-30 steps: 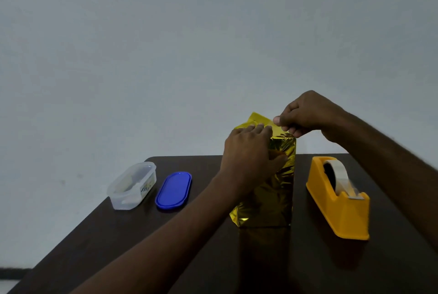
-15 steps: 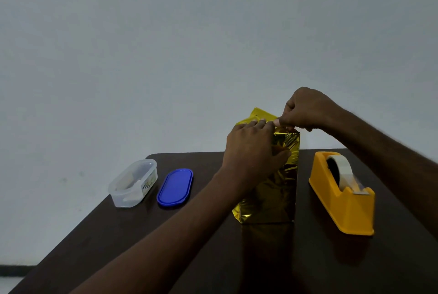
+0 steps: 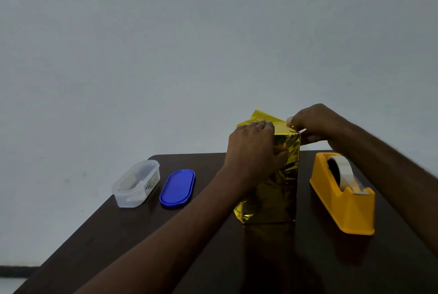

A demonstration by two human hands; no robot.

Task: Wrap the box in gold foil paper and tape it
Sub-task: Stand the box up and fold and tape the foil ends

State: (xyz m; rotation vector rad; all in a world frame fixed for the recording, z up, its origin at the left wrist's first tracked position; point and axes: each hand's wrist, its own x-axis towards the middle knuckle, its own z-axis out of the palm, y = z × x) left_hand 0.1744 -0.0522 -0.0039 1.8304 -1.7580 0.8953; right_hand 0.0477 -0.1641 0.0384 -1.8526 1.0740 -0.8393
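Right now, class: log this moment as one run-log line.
stage: folding top flap | left hand: presses gold foil paper against box | right hand: pinches foil's top edge | tape dispenser: untouched, right of box

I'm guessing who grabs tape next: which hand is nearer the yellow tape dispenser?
The right. The right hand pinches foil at the wrapped box's top right corner, above the tape dispenser. The left hand presses the box's upper left side, farther away.
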